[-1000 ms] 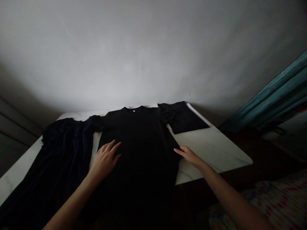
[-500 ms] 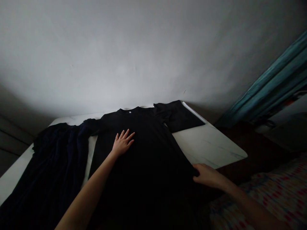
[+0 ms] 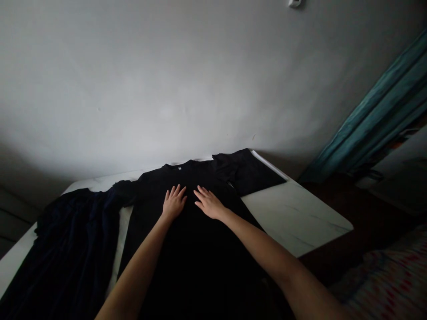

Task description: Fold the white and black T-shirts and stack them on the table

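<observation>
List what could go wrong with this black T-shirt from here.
The left hand and right hand, flat on the black T-shirt, could drag it askew. Its sleeve seems to overlap the dark navy garment, which might shift too. Its other sleeve meets the folded black garment; black on black, they're easily confused.

two hands (image 3: 174, 203) (image 3: 208, 203), three dark garments (image 3: 193, 249) (image 3: 248, 173) (image 3: 73, 240), one white tabletop (image 3: 293, 213)

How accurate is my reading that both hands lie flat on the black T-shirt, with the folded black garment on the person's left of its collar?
Not quite: the head view shows the folded black garment on the person's right of the collar, not the left. The rest stands: the left hand and right hand lie flat on the black T-shirt.
</observation>
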Tool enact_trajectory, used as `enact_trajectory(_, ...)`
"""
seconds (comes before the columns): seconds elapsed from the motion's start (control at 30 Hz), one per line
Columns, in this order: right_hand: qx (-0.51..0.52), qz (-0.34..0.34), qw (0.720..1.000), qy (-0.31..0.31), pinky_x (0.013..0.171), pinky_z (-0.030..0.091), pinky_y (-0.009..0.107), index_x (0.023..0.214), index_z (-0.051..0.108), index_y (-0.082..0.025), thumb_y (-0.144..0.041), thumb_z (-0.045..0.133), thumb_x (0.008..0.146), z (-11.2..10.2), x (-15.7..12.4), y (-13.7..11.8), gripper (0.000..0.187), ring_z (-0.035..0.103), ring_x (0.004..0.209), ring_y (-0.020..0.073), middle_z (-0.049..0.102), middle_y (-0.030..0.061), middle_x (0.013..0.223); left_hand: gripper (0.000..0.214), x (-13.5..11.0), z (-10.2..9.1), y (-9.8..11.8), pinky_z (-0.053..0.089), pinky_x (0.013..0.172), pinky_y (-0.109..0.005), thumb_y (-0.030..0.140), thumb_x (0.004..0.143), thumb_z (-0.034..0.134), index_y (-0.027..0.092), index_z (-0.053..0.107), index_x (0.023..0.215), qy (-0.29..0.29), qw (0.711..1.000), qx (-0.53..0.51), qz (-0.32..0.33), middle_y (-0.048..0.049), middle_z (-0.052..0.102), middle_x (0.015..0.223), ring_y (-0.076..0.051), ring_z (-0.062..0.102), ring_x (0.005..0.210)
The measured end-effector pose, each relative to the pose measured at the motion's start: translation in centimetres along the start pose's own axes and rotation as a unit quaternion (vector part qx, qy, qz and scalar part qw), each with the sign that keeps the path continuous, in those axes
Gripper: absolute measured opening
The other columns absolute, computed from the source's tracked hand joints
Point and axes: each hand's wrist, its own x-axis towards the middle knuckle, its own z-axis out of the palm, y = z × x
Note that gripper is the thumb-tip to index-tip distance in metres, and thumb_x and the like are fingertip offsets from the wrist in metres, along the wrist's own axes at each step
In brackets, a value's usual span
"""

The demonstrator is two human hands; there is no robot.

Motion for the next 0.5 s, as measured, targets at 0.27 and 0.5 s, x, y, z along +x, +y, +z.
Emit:
enact_trajectory(0.27, -0.055, 0.167, 0.984, 0.01, 0.119, 0.014, 0.045, 0.153, 0.028, -0.018, -0.048, 0.03, 0.1, 1.2, -0.1, 9.1, 0.061, 0.02, 0.146, 0.0248, 0.02, 0.0109, 0.16, 0.056, -6.2, -1.3, -11.1, 0.033, 0.111, -0.049, 0.043, 0.097, 0.036, 0.029, 0.031, 0.151, -0.03, 0.996, 0.07, -0.048, -0.0075, 0.025, 0.159, -0.03, 0.023, 0.146)
enact_trajectory(0.5, -0.013, 0.012, 1.0, 0.022, 0.118, 0.015, 0.047, 0.15, 0.035, -0.014, -0.039, 0.031, 0.101, 3.6, 6.5, 1.9, 0.055, 0.019, 0.147, 0.0281, 0.026, 0.0124, 0.158, 0.045, -0.5, -3.4, -4.6, 0.044, 0.098, -0.049, 0.037, 0.094, 0.04, 0.013, 0.062, 0.125, -0.047, 0.985, 0.108, -0.122, -0.019, 0.065, 0.125, -0.034, 0.06, 0.116)
